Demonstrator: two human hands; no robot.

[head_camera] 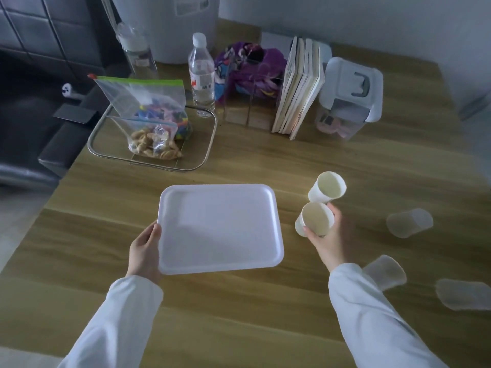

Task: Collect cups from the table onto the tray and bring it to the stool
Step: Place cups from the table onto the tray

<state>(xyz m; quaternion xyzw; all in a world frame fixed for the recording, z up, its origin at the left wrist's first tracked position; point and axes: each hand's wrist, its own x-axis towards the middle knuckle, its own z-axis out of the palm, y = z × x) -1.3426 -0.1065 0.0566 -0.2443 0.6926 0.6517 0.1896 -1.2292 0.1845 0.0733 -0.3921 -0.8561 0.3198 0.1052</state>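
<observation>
The right hand [328, 239] has its fingers wrapped around a white paper cup [314, 220], tipped so its cream-coloured mouth faces up toward the camera. Just beyond the fingertips stands a second white paper cup [327, 187], touching or nearly touching the held one. To the outside of that hand, three translucent plastic cups [409, 222] sit apart on the wooden table [239, 309]. The left hand [144, 252] grips the near-left corner of an empty white rectangular plastic tray [220, 227], its long axis running left to right. Bare tabletop lies between the hands.
</observation>
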